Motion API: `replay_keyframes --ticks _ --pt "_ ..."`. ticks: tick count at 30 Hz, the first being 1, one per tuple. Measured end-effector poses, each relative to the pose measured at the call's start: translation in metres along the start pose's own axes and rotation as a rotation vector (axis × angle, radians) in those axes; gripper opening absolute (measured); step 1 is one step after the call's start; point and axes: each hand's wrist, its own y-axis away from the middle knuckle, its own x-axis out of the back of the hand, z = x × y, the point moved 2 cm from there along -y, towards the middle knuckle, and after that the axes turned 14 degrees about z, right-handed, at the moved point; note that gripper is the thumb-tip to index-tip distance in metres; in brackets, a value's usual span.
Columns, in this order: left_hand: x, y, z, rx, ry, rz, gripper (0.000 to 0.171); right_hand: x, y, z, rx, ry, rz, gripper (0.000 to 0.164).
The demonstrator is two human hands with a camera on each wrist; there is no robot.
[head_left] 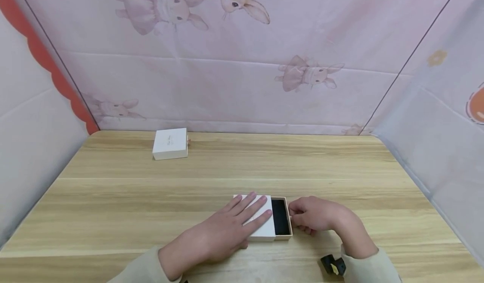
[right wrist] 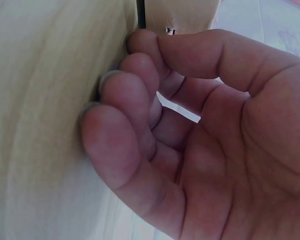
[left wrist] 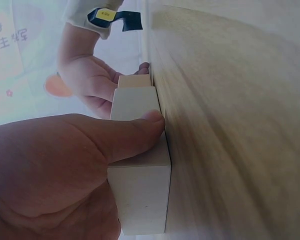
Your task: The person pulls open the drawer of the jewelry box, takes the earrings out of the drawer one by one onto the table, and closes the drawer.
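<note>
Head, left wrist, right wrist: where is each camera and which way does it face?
Head: on the head, facing forward and down at the table; left hand and right hand show.
Left wrist: on that wrist, facing along the part-open box; left hand close, right hand beyond.
Right wrist: on that wrist, facing the right hand's curled fingers and the tan tray.
Head and left wrist share both hands and the box.
</note>
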Motion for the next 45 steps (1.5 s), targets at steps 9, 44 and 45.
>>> replay_keyframes --ticks 9,44,45 --pt "0.0018 -0.0005 -0.0002 0.000 -0.001 -0.001 0.077 0.0011 0.0004 -0.0002 -0.012 -0.001 -0.003 0.020" --pt "-0.0036 -0.0003 -0.0008 -0.003 -0.004 0.006 0.078 0.0021 0.0007 0.0034 -0.039 0.000 -0.005 0.020" --pt "-0.0037 -0.0002 -0.0008 -0.002 -0.004 0.005 0.078 0.0021 0.0007 0.0032 -0.036 0.000 -0.006 0.020"
